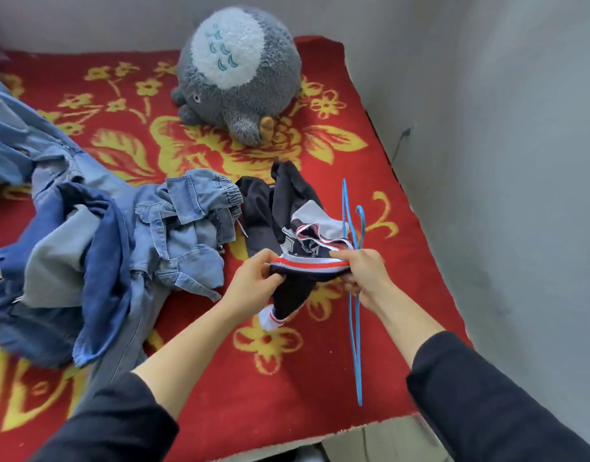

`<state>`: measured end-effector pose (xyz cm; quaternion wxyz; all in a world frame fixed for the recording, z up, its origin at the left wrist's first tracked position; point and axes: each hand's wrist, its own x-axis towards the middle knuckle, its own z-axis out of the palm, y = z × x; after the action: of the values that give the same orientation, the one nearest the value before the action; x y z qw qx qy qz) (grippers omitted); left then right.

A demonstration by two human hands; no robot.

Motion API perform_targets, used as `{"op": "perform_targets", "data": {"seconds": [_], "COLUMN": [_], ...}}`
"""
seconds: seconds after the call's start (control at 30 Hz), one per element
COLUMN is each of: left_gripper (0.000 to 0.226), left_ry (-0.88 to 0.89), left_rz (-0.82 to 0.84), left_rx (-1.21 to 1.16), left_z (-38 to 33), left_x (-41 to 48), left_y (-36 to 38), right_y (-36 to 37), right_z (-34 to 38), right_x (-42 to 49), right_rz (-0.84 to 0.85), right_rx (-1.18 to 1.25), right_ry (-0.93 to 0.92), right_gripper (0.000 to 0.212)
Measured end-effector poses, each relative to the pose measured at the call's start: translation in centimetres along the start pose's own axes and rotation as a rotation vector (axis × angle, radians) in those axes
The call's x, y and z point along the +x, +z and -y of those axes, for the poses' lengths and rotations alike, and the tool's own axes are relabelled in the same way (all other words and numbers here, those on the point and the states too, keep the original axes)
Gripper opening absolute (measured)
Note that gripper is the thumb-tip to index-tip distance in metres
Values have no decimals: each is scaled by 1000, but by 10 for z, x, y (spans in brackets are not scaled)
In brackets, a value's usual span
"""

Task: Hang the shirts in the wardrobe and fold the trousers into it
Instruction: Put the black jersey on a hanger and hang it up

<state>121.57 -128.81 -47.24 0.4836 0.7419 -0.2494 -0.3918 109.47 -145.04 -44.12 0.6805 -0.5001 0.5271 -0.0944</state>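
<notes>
While the left hand (253,278) pinches the striped-trim shirt (295,293), the right hand (363,275) curls round it and, seemingly, the blue hanger (356,355).

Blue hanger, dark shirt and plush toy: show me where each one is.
blue hanger (356,361), head view, lower wire.
dark shirt (307,261), head view, striped hem.
plush toy (237,48), head view, white belly.

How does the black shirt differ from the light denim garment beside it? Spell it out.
The black shirt carries red-and-white striped trim; the light denim garment is plain pale blue. The left hand and right hand grip the shirt's striped edge; nobody touches the denim garment, which lies crumpled on the red blanket. Both are unfolded clothes.
</notes>
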Motion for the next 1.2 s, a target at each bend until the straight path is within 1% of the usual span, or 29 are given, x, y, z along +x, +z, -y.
{"op": "perform_targets", "data": {"seconds": [0.07, 0.17, 0.23, 0.33, 0.43, 0.5, 0.53, 0.57, 0.6, 0.63, 0.67, 0.7, 0.73, 0.77, 0.8, 0.83, 0.87, 0.9, 0.93, 0.97, 1.0, 1.07, 1.1, 1.13, 1.2], "left_gripper": [13, 9, 12, 15, 18, 29, 32, 30, 26, 22, 20, 19, 18, 20, 27, 36, 45, 52, 55, 54, 45, 16, 7, 10, 10], "left_ry": [61, 129, 135, 133, 128, 101, 80, 59, 41, 29, 29, 45, 56, 44, 10, -41, -94, -135, -165, -179, -181, -164, -160, -154, -119], "left_rz": [-46, -107, -83, 13, 85, 186, 264, 367, 474, 546, 550, 460, 294, 84, -94, -184, -191, -155, -111, -73, -53, -56, -70, -78, -85], "left_rx": [-66, -134, -122, -131, -228, -271, -253, -208, -128, -34, 38, 81, 97, 77, 20, -59, -141, -218, -271, -297, -297, -189, -134, -104, -137], "left_z": [-28, -73, -99, -130, -150, -157, -160, -161, -163, -165, -167, -169, -171, -173, -176, -179, -182, -185, -186, -187, -187, -192, -195, -199, -216], "left_x": [-9, -20, -28, -46, -61, -66, -69, -73, -77, -80, -81, -78, -75, -70, -65, -60, -56, -52, -47, -43, -40, -38, -38, -38, -40], "left_y": [-9, -24, -37, -55, -65, -68, -69, -68, -65, -62, -58, -53, -47, -41, -34, -28, -22, -17, -12, -7, -4, -2, -4, -9, -23], "right_y": [1, 0, -1, -4, -9, -11, -12, -13, -16, -18, -21, -24, -27, -30, -32, -33, -35, -36, -38, -40, -42, -49, -54, -60, -74], "right_z": [25, 59, 78, 105, 126, 134, 137, 139, 140, 142, 142, 143, 144, 145, 147, 148, 151, 154, 157, 161, 165, 173, 177, 181, 189], "right_x": [-17, -38, -51, -67, -80, -83, -86, -88, -89, -90, -91, -93, -96, -99, -102, -106, -110, -115, -120, -126, -132, -141, -144, -147, -144], "right_rz": [8, 32, 52, 92, 151, 184, 192, 195, 196, 201, 214, 234, 258, 288, 325, 374, 435, 507, 579, 640, 685, 746, 748, 736, 681], "right_rx": [4, -6, -12, -39, -101, -147, -170, -182, -197, -210, -221, -233, -244, -252, -257, -256, -264, -274, -292, -315, -344, -388, -400, -405, -372], "right_ry": [-48, -125, -166, -228, -285, -312, -325, -334, -338, -336, -329, -322, -315, -309, -309, -306, -305, -301, -301, -297, -287, -277, -288, -301, -319], "right_gripper": [38, 35, 34, 33, 34, 27, 18, 14, 18, 20, 20, 18, 16, 15, 14, 13, 13, 15, 16, 16, 17, 20, 20, 19, 26]}}
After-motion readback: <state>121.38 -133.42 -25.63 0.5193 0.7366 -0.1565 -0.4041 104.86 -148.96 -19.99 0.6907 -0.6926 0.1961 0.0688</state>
